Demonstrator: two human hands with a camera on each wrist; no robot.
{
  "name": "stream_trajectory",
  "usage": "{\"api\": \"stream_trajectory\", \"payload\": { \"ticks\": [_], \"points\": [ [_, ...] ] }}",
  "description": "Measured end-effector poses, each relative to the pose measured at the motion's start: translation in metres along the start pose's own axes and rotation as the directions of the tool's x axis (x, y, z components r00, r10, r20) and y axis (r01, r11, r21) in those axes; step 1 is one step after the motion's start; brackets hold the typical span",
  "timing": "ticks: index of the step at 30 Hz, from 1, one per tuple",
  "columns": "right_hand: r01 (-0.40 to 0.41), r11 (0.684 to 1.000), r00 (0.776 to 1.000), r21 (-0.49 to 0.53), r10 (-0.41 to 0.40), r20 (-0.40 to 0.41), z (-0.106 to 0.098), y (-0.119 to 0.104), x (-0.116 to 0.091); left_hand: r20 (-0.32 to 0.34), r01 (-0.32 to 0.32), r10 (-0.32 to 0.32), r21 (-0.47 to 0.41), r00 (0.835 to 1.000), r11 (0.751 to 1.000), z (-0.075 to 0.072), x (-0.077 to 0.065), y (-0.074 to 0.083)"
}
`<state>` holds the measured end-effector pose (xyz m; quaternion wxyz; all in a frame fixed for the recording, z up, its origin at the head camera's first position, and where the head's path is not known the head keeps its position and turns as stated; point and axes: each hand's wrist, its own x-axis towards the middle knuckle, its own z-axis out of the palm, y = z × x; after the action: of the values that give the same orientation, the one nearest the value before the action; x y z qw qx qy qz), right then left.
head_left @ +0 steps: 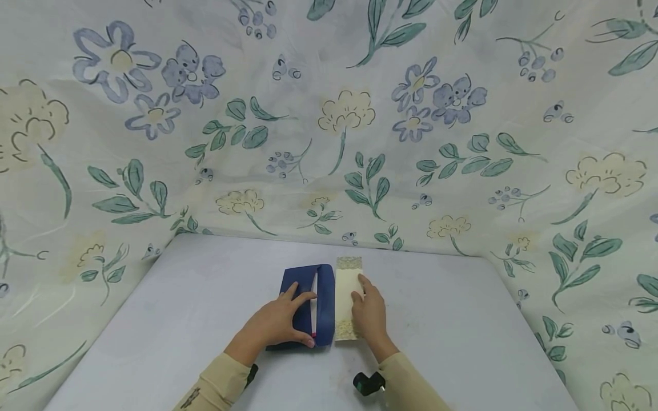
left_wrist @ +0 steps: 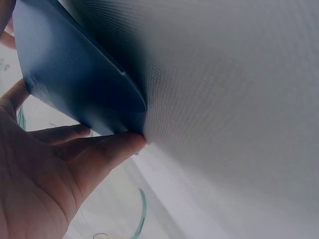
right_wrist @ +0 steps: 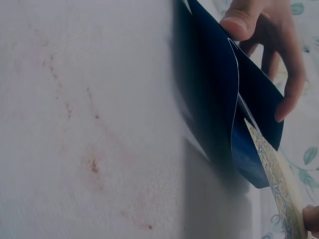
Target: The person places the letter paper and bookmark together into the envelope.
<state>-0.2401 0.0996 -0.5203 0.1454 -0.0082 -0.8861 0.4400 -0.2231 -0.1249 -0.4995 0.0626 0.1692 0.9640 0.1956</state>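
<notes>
A dark blue envelope (head_left: 325,305) lies on the table, its flap side to the right and a pale strip showing in its mouth. My left hand (head_left: 277,319) rests on it with fingers spread, the thumb near the lower corner by the flap. In the left wrist view that thumb touches the envelope's corner (left_wrist: 119,109). My right hand (head_left: 371,311) pinches the right edge of a cream card (head_left: 346,285) with gold-patterned ends. Seen from the right wrist, the envelope gapes, and the card's patterned corner (right_wrist: 264,154) overlaps its opening.
The white table (head_left: 205,297) carries faint reddish-brown specks (right_wrist: 93,165). Floral cloth (head_left: 308,142) surrounds it at the back and sides. A small black device (head_left: 368,383) sits beside my right wrist.
</notes>
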Motion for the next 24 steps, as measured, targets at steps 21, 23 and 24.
{"api": "stream_trajectory", "payload": {
  "ticks": [21, 23, 24],
  "points": [
    [0.006, 1.000, 1.000, -0.004, -0.006, 0.025, 0.013, -0.009, -0.006, 0.002, 0.004, -0.004, -0.015, 1.000, 1.000, 0.001, 0.002, -0.002],
    [0.004, 1.000, 0.999, -0.005, -0.003, 0.032, 0.014, -0.010, -0.007, 0.004, 0.005, -0.005, -0.017, 1.000, 1.000, 0.001, 0.002, -0.002],
    [0.000, 1.000, 0.999, -0.012, 0.000, 0.038, 0.014, -0.011, -0.007, 0.005, 0.004, -0.004, -0.016, 1.000, 1.000, 0.001, 0.001, -0.002]
  ]
}}
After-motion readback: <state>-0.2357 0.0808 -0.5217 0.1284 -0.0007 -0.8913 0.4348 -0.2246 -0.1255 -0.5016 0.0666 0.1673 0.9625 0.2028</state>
